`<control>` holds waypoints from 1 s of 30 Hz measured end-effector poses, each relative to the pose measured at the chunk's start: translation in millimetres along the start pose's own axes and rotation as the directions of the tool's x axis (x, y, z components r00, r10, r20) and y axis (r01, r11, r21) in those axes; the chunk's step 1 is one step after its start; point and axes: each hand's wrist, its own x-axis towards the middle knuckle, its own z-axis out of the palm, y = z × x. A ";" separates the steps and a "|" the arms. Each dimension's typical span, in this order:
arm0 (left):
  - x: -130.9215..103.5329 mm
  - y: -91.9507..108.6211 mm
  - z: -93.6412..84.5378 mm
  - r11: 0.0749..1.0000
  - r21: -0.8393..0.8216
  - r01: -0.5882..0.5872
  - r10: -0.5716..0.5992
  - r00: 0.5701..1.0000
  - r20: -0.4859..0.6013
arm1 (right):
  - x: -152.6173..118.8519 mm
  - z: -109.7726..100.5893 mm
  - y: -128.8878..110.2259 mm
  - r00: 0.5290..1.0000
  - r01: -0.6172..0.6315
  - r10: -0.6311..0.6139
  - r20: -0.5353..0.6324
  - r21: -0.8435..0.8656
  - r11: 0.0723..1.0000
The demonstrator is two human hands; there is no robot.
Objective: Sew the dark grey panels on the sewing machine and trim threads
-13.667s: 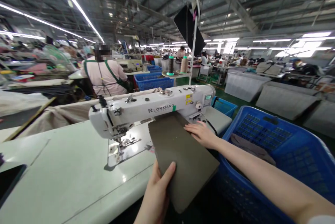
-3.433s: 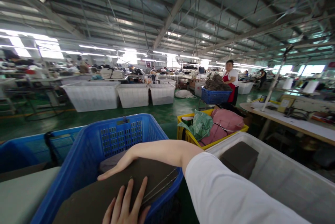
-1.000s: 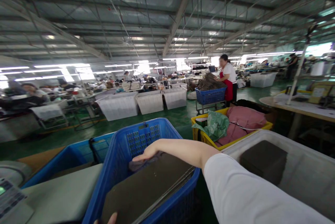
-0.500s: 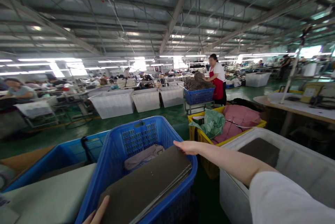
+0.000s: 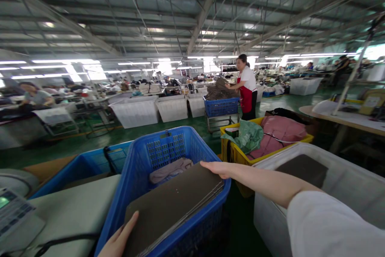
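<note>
A stack of dark grey-brown flat pieces (image 5: 174,205) lies tilted inside a blue plastic basket (image 5: 136,160). My right hand (image 5: 215,168) rests on the stack's far right corner, fingers stretched out, thumb side hidden. At the stack's near left edge is my left hand (image 5: 122,236), its fingers extended along the side and top; part of it is cut off by the frame. Behind the stack, a crumpled pale pinkish cloth (image 5: 170,169) sits in the same basket.
A yellow crate (image 5: 240,157) with pink and green bundles and a white bin (image 5: 270,225) stand right. Left are a pale flat-topped surface (image 5: 75,209) and another blue basket (image 5: 87,164). A person in a red apron (image 5: 247,88) handles dark cloth at a blue cart basket (image 5: 221,106).
The view has shifted a little left and down. More of my left hand shows at the stack's edge. The person in the apron has moved nearer the cart basket, which has shifted left.
</note>
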 end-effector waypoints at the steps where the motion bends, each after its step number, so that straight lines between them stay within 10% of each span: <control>1: -0.5 -0.9 0.3 1.000 0.011 0.002 -0.002 1.000 -0.010 | 0.3 -3.2 -0.2 1.000 -0.019 0.019 -0.001 0.005 1.000; 20: 4.0 -11.6 10.1 0.998 -0.067 0.008 -0.009 1.000 -0.024 | 2.0 -15.5 22.2 0.995 -0.097 0.095 0.023 0.090 0.991; 30: 27.4 -23.8 -5.3 0.911 -0.389 0.134 -0.055 0.977 0.206 | 9.0 -19.3 20.9 0.992 -0.117 0.110 0.057 0.140 0.983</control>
